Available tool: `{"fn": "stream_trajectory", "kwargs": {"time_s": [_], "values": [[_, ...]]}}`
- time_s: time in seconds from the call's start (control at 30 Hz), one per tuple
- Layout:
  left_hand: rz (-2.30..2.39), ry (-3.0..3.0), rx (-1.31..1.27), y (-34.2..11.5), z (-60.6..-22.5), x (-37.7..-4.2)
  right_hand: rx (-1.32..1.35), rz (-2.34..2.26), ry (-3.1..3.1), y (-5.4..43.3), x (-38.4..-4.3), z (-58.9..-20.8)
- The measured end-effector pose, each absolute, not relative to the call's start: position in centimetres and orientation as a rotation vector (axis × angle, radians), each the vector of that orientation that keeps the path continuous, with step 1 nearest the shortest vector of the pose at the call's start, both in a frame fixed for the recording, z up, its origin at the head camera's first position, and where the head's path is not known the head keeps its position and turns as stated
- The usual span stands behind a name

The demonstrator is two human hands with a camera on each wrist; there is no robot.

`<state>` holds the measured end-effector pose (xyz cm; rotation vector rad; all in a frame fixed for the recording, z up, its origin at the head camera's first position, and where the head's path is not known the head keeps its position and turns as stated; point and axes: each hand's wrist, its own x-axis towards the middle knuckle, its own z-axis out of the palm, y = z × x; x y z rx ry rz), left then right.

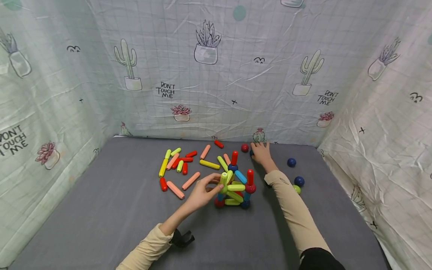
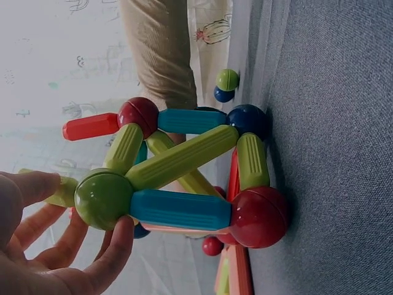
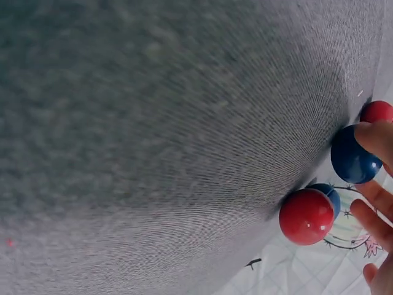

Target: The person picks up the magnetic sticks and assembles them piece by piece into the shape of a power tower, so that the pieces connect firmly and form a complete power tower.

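A frame of magnetic sticks and balls [image 1: 236, 188] stands on the grey table near its middle. My left hand [image 1: 201, 190] pinches an upright green stick [image 1: 224, 178] at its near left top corner. In the left wrist view, a fingertip touches the green ball [image 2: 103, 198] under that stick. Two red sticks rise from other corners, one [image 1: 250, 176] on a red ball. At the table's far side my right hand [image 1: 262, 153] grips a blue ball [image 3: 355, 155] between thumb and fingers. A red ball [image 1: 244, 147] lies just left of that hand.
Loose red, yellow, green and pink sticks [image 1: 191, 181] lie scattered left of and behind the frame. To the right are two blue balls [image 1: 299, 181] and a green ball [image 1: 297, 189]. A printed cloth [image 1: 216, 93] hangs along the table's back edge.
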<state>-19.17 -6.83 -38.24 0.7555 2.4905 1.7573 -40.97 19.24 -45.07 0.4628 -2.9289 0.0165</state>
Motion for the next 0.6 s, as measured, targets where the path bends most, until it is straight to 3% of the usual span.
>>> {"fn": "stream_trajectory", "kwargs": {"time_s": [0.13,0.3,0.6], "values": [[1.745,2.497,0.766,-6.9,-38.3,-19.2,0.450,0.134,-2.952,19.2,-40.3,-44.6],[1.737,2.493,0.763,-6.8,-38.3,-19.2,0.464,0.632,-2.906,18.5,-38.7,-41.6],[1.723,2.501,0.757,-6.9,-38.1,-19.2,0.948,0.955,-2.602,15.9,-33.2,-33.6]]}}
